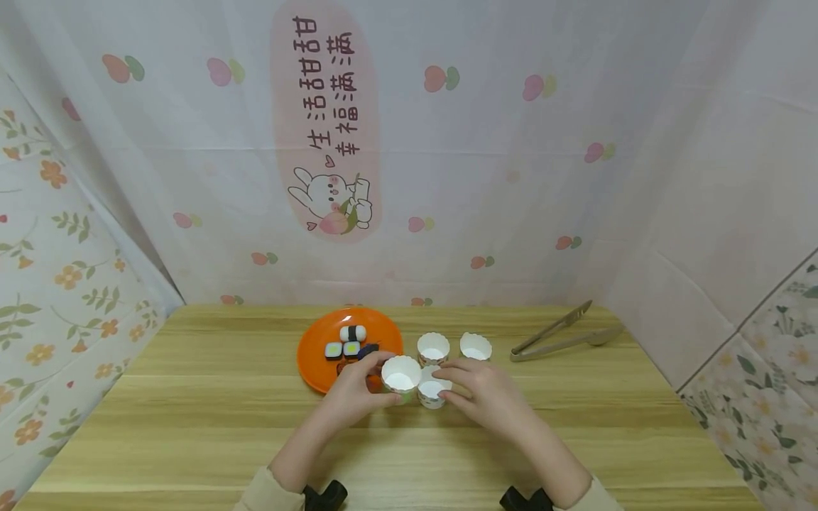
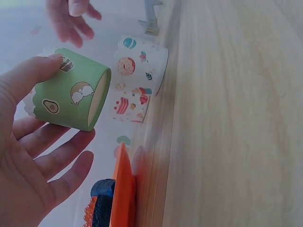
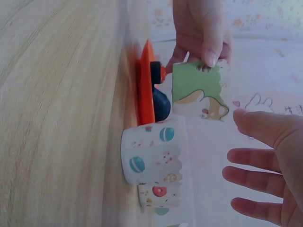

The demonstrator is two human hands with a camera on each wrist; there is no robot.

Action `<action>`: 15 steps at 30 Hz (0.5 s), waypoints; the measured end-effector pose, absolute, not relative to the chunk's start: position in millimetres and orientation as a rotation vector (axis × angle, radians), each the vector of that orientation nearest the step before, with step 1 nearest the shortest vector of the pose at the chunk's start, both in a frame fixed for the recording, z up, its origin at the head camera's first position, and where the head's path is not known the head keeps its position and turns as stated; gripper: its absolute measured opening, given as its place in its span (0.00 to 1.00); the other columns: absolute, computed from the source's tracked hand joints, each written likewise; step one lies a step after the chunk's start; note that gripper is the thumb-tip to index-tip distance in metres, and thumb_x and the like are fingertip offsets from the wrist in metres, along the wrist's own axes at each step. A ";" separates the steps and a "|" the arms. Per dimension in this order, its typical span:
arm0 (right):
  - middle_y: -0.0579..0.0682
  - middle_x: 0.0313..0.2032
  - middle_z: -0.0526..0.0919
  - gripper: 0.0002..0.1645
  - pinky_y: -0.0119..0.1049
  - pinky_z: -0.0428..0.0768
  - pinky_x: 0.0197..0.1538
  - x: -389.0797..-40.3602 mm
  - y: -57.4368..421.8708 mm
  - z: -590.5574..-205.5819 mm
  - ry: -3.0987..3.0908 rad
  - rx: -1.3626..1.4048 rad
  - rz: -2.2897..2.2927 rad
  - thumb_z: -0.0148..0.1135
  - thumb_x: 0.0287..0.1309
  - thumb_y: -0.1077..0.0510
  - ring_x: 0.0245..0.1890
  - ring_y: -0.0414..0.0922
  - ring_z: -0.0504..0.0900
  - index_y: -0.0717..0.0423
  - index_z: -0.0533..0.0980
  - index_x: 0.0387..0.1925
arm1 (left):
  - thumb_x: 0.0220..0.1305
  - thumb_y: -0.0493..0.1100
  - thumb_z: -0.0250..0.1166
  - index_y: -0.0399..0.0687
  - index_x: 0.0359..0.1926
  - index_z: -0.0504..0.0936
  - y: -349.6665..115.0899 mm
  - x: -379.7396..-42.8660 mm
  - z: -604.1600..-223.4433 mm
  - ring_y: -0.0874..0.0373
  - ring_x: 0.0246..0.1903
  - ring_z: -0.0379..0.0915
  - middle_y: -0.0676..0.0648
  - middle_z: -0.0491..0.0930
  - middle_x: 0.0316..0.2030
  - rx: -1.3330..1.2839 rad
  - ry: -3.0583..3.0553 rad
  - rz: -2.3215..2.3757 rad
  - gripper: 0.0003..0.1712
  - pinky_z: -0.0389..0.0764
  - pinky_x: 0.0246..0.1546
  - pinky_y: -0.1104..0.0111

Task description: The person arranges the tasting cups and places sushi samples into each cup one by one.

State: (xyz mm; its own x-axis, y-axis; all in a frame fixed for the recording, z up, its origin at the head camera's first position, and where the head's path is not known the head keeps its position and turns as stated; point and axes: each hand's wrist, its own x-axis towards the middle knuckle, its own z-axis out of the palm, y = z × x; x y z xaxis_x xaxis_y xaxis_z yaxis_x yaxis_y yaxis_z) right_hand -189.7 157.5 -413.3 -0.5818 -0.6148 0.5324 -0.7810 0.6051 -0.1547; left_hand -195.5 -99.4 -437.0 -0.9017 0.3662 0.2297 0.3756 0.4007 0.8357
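Observation:
My left hand [image 1: 350,394] grips a green paper baking cup [image 2: 71,92] between thumb and fingers, lifted off the table, its scalloped rim upward. Animal and avocado pictures decorate its side. My right hand [image 1: 491,399] hovers with loosely spread fingers above a white baking cup [image 3: 150,153] printed with macarons. That cup stands upright just right of the green one in the head view. Behind it is another white cup [image 1: 433,348], and a third white cup [image 1: 476,345] stands farther right, partly behind my right hand.
An orange plate [image 1: 313,369] behind my left hand carries several sushi pieces [image 1: 351,348], partly hidden by that hand. Open metal tongs [image 1: 543,349] lie at the back right of the wooden table [image 1: 211,397]. A printed curtain [image 1: 486,184] hangs behind the table.

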 end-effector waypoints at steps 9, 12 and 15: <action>0.47 0.43 0.84 0.20 0.39 0.81 0.44 -184.9 152.9 -409.9 -2.310 1.167 0.531 0.75 0.46 0.55 0.44 0.45 0.83 0.52 0.83 0.44 | 0.48 0.44 0.77 0.48 0.57 0.74 -95.9 -186.9 -432.2 0.53 0.48 0.74 0.51 0.78 0.49 -0.725 -2.639 -1.600 0.35 0.76 0.50 0.53; 0.48 0.44 0.84 0.20 0.38 0.81 0.44 -182.5 151.8 -410.7 -2.322 1.176 0.523 0.75 0.47 0.55 0.45 0.45 0.83 0.51 0.83 0.45 | 0.48 0.43 0.77 0.47 0.57 0.74 -95.4 -185.5 -432.8 0.53 0.48 0.74 0.51 0.78 0.49 -0.746 -2.634 -1.602 0.34 0.76 0.51 0.54; 0.49 0.44 0.84 0.19 0.38 0.82 0.44 -180.9 150.5 -412.5 -2.341 1.184 0.521 0.74 0.48 0.54 0.45 0.46 0.83 0.50 0.83 0.45 | 0.48 0.42 0.77 0.47 0.57 0.74 -95.4 -184.1 -434.5 0.53 0.48 0.74 0.51 0.79 0.48 -0.758 -2.640 -1.615 0.35 0.77 0.49 0.56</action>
State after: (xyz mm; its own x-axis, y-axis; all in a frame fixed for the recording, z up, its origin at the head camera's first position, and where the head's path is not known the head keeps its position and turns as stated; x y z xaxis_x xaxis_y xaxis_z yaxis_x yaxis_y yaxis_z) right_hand -180.9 150.5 -412.5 -0.5219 -0.6456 0.5575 -0.8212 0.5571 -0.1236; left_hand -184.1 -95.4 -434.5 -0.8859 0.4165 0.2041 0.3714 0.3734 0.8501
